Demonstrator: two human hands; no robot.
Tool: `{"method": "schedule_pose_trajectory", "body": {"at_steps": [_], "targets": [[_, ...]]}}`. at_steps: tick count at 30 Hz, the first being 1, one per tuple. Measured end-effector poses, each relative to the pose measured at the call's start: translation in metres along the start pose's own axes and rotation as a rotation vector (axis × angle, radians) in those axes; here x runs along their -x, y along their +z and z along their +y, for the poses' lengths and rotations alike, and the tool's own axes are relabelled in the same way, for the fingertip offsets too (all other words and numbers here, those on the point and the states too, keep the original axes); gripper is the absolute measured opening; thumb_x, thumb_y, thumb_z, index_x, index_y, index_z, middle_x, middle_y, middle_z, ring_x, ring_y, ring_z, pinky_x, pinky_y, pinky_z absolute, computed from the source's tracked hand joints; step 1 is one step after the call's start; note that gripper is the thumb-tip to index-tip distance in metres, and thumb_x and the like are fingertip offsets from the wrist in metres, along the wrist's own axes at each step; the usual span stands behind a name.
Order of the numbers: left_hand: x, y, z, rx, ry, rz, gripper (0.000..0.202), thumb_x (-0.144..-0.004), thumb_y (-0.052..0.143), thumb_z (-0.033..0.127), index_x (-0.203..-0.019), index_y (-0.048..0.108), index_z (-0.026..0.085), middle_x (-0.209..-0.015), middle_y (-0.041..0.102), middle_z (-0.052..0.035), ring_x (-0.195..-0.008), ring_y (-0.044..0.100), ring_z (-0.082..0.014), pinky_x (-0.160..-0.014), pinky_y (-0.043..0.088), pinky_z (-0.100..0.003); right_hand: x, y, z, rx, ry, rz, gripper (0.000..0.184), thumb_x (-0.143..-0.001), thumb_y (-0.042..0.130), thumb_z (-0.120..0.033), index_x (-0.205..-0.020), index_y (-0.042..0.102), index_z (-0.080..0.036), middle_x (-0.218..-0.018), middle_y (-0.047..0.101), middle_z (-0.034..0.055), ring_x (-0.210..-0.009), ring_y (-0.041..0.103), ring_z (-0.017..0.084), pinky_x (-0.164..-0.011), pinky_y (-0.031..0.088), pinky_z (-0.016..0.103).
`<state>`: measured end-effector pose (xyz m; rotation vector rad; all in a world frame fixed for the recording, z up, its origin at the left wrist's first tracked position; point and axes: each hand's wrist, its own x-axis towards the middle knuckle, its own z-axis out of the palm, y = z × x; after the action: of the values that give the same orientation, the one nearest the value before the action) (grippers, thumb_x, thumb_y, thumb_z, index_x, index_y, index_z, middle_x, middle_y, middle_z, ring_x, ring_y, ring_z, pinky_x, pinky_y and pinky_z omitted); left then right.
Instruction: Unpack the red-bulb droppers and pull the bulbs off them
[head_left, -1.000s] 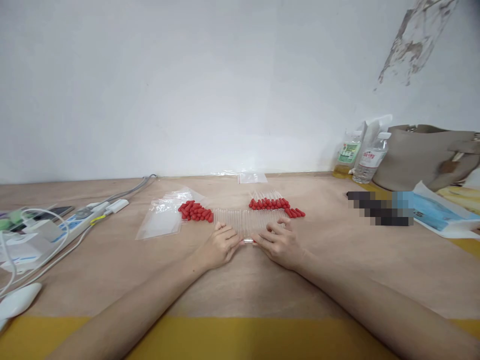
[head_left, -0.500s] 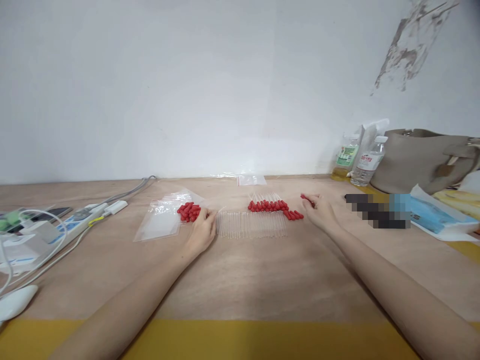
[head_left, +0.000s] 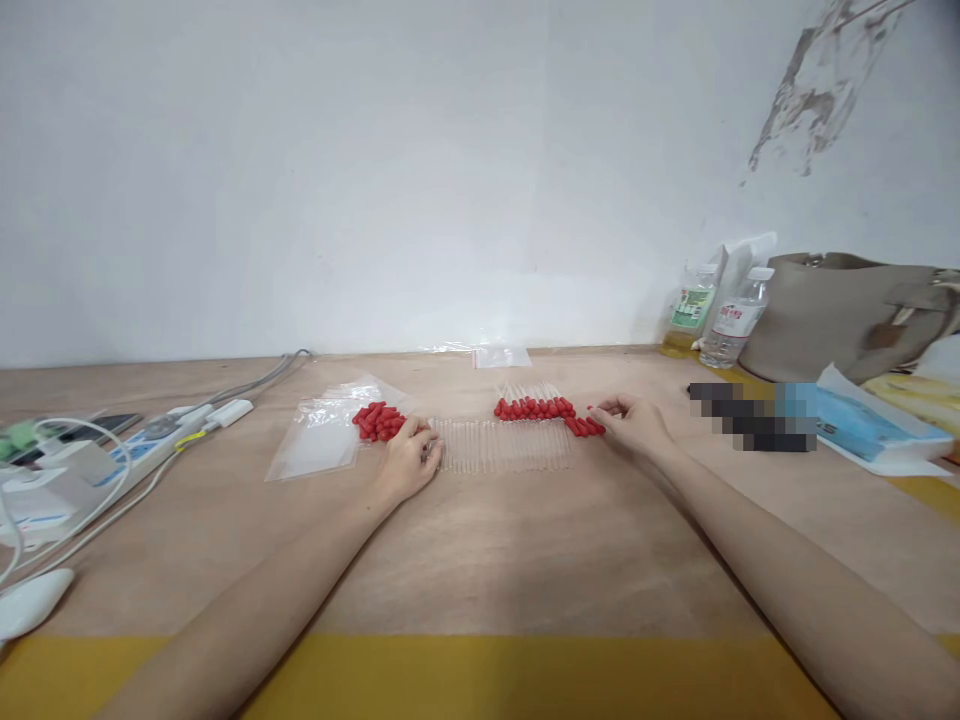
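A row of clear glass tubes (head_left: 502, 445) lies across the middle of the wooden table (head_left: 525, 560). My left hand (head_left: 409, 458) rests curled at the row's left end, fingers pinched on a tube beside a pile of loose red rubber caps (head_left: 379, 420). Behind the row lies a line of finished droppers with red caps (head_left: 536, 408). At the right end of that line, my right hand (head_left: 634, 422) has its fingers closed on a red-capped dropper.
Clear plastic bags (head_left: 322, 440) lie left of the caps, another small bag (head_left: 501, 356) by the wall. A power strip with cables (head_left: 150, 435) sits at left. Two bottles (head_left: 712, 315), a grey bag (head_left: 847, 310) and papers (head_left: 870, 420) occupy the right.
Both hands left the middle of the tube row and parted: the left to the row's left end, the right out to the droppers, then slightly back toward their line.
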<state>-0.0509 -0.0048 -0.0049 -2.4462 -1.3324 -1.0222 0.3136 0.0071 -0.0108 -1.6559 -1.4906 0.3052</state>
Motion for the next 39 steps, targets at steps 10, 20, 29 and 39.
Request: {"method": "schedule_pose_trajectory", "body": {"at_steps": [10, 20, 29, 39], "targets": [[0.003, -0.013, 0.008, -0.03, 0.098, -0.02, 0.031, -0.079, 0.051, 0.038, -0.099, 0.059, 0.016, -0.098, 0.055, -0.0088, -0.091, 0.052, -0.0213, -0.081, 0.043, -0.037, 0.001, 0.001, -0.001, 0.152, -0.019, -0.014, 0.038, -0.073, 0.046, -0.05, -0.076, 0.069, -0.02, -0.06, 0.063, 0.001, -0.056, 0.055, 0.014, -0.05, 0.035, 0.022], [0.006, -0.028, 0.001, -0.065, 0.216, -0.239, 0.03, -0.085, 0.042, 0.036, -0.106, 0.058, 0.021, -0.105, 0.061, -0.005, -0.1, 0.053, -0.0178, -0.101, 0.024, -0.045, -0.012, 0.006, -0.021, 0.203, 0.04, -0.066, 0.031, -0.073, 0.048, -0.045, -0.084, 0.069, -0.024, -0.073, 0.067, 0.0014, -0.068, 0.059, 0.016, -0.058, 0.039, 0.023], [0.006, -0.03, 0.0, -0.093, 0.207, -0.048, 0.023, -0.085, 0.044, 0.029, -0.1, 0.06, 0.021, -0.1, 0.06, -0.006, -0.096, 0.05, -0.0198, -0.089, 0.035, -0.039, -0.029, 0.019, -0.048, 0.376, 0.206, -0.118, 0.032, -0.066, 0.052, -0.05, -0.064, 0.069, -0.023, -0.063, 0.065, 0.0069, -0.075, 0.06, 0.024, -0.072, 0.04, 0.037], [0.007, -0.027, 0.008, -0.096, 0.237, 0.031, 0.021, -0.083, 0.047, 0.029, -0.097, 0.061, 0.022, -0.104, 0.056, -0.0079, -0.099, 0.048, -0.0214, -0.086, 0.036, -0.04, -0.032, 0.023, -0.062, 0.364, 0.263, -0.093, 0.017, -0.062, 0.056, -0.031, -0.057, 0.066, -0.018, -0.055, 0.062, 0.0085, -0.07, 0.061, 0.025, -0.07, 0.041, 0.04]]}}
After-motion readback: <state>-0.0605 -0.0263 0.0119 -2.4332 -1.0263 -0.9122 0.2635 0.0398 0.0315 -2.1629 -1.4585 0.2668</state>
